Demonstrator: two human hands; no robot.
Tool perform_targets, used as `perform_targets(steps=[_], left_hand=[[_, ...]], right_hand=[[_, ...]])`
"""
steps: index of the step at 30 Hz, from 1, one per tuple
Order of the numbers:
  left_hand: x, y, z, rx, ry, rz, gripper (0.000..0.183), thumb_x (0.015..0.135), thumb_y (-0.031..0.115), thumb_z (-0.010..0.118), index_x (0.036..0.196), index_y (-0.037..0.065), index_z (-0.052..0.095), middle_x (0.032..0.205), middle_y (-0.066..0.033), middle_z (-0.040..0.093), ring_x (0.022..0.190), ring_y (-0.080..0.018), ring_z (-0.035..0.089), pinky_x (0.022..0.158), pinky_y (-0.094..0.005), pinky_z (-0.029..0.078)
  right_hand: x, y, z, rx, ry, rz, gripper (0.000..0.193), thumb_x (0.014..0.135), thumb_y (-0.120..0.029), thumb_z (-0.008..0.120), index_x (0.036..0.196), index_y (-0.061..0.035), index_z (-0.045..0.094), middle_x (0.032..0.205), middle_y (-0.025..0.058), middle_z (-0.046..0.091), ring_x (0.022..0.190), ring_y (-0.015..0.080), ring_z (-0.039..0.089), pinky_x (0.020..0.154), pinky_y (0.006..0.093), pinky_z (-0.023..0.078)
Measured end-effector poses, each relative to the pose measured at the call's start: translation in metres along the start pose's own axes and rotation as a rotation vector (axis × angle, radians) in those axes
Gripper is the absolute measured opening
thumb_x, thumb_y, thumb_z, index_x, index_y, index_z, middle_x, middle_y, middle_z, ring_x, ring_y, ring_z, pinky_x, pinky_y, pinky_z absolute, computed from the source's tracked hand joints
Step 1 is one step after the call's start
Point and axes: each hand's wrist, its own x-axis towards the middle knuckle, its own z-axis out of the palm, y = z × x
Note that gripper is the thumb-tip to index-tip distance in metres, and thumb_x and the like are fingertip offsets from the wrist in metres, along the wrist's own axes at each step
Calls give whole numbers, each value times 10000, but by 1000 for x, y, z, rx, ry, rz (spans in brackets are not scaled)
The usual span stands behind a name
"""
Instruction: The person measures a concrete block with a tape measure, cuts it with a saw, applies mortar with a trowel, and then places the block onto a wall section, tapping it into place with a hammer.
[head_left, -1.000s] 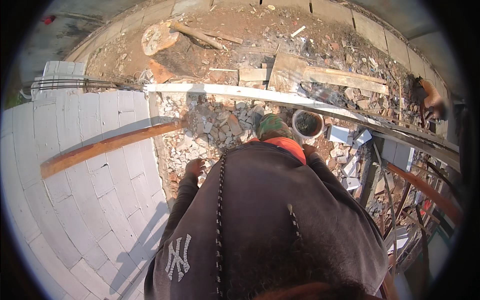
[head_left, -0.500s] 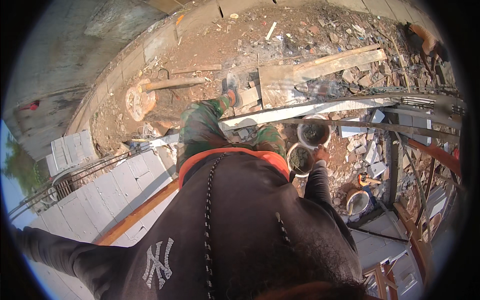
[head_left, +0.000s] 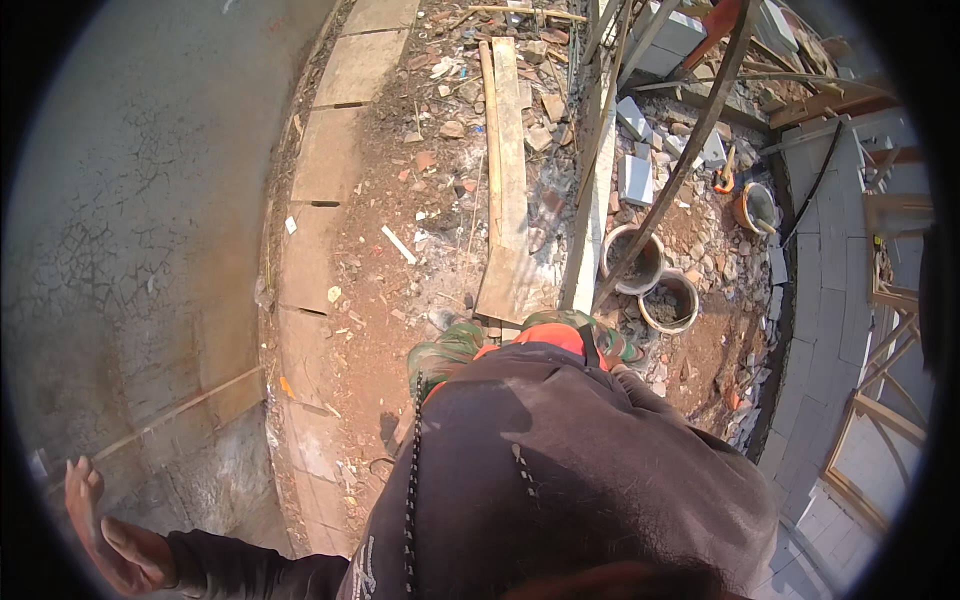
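Observation:
My left hand (head_left: 118, 545) is raised at the lower left with thumb and fingers apart. It holds nothing and shows in front of the grey concrete wall (head_left: 150, 270). My right sleeve (head_left: 655, 395) runs along my body at the right, but the hand at its end is hidden. Just beyond that sleeve stand two round buckets: one with a pale rim (head_left: 648, 282), partly behind a slanting pole, and a nearer one holding grey mix (head_left: 668, 303). My camouflage trousers (head_left: 440, 357) and an orange cloth edge (head_left: 548, 334) show below my dark top.
A long plank (head_left: 509, 150) and a thin pole (head_left: 492, 150) lie on rubble-strewn ground. A slanting pole (head_left: 690, 150) crosses above the buckets. Farther right are pale blocks (head_left: 635, 180), an orange-handled tool (head_left: 725, 172), an orange bucket (head_left: 742, 212) and a grey block wall (head_left: 820, 290).
My view and body have turned left toward the concrete wall. My right hand, earlier at the bucket rims, has gone out of sight. My left hand has come into view.

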Motion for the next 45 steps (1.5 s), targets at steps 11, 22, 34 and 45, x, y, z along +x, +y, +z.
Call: perform_targets(steps=[11, 22, 34, 45], left_hand=[[-144, -129, 196, -660, 13, -1224, 273, 1057, 128, 633, 1228, -82, 668, 1087, -110, 709, 1007, -178, 670, 908, -305, 534], [-302, -253, 225, -348, 58, -1477, 240, 1061, 159, 624, 1124, -65, 683, 995, -104, 711, 910, -165, 666, 841, -322, 553], [-522, -296, 423, -769, -306, -2318, 178, 1002, 225, 643, 954, 55, 662, 880, -45, 700, 767, -189, 661, 627, -334, 478], [-526, -255, 429, -1007, 446, -2685, 216, 976, 315, 619, 1070, 127, 665, 1123, -53, 717, 956, -228, 701, 712, -387, 486]], right_hand=[[71, -342, -412, 1328, 520, 63, 297, 1002, -338, 672, 1057, -48, 697, 792, 33, 672, 632, 137, 610, 554, 323, 482], [239, -420, -262, 90, -162, 98, 418, 863, -333, 744, 1128, -10, 734, 1040, 219, 737, 963, 331, 736, 820, 428, 592], [432, -570, -498, -130, 325, 86, 472, 757, -276, 833, 1203, -177, 713, 1113, 116, 761, 1075, 358, 714, 914, 458, 582], [523, -814, -566, 662, -33, 141, 318, 976, -411, 588, 979, -97, 636, 839, 74, 640, 707, 244, 633, 578, 444, 489]])
